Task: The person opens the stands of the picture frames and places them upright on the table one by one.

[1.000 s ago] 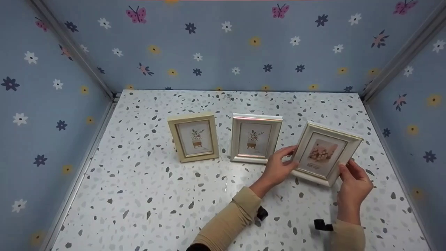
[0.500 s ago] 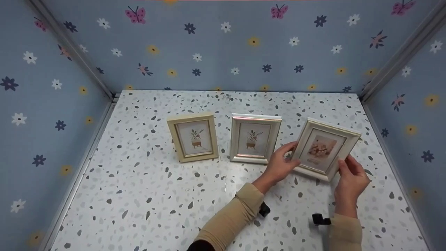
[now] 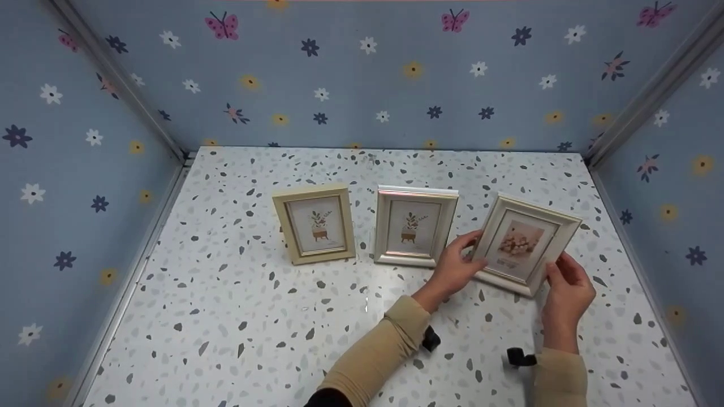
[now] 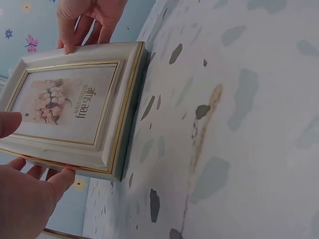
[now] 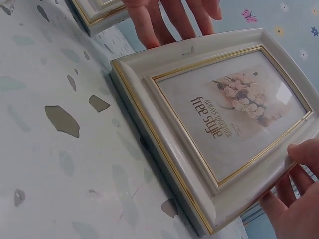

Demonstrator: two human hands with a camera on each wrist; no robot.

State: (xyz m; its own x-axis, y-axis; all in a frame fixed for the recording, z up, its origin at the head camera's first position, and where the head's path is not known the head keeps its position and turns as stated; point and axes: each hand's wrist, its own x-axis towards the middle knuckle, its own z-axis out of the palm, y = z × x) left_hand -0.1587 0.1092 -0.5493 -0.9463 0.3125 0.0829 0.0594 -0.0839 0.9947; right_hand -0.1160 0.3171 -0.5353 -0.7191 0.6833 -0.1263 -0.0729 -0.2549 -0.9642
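Observation:
A cream photo frame (image 3: 519, 243) with gold trim and a pink flower picture stands at the right, turned slightly and leaning back. My left hand (image 3: 452, 274) holds its left side, the thumb toward the front. On the opposite side, my right hand (image 3: 568, 294) pinches the edge between its thumb and the fingers behind. Both wrist views show the picture frame's (image 5: 209, 124) lower edge at the tabletop; whether it bears its full weight there I cannot tell. A silvery-white photo frame (image 3: 416, 226) with a potted-plant picture stands just left of my left hand.
Farther left stands a yellowish-cream photo frame (image 3: 314, 225) with a similar plant picture. Everything is on a white speckled table (image 3: 254, 316), walled by blue flowered panels (image 3: 362, 73) at the back and sides. Black wrist mounts (image 3: 520, 357) hang by the sleeves.
Over the last second the held photo frame has shifted slightly left and back, and my right hand has moved with it. The other two photo frames stay in place.

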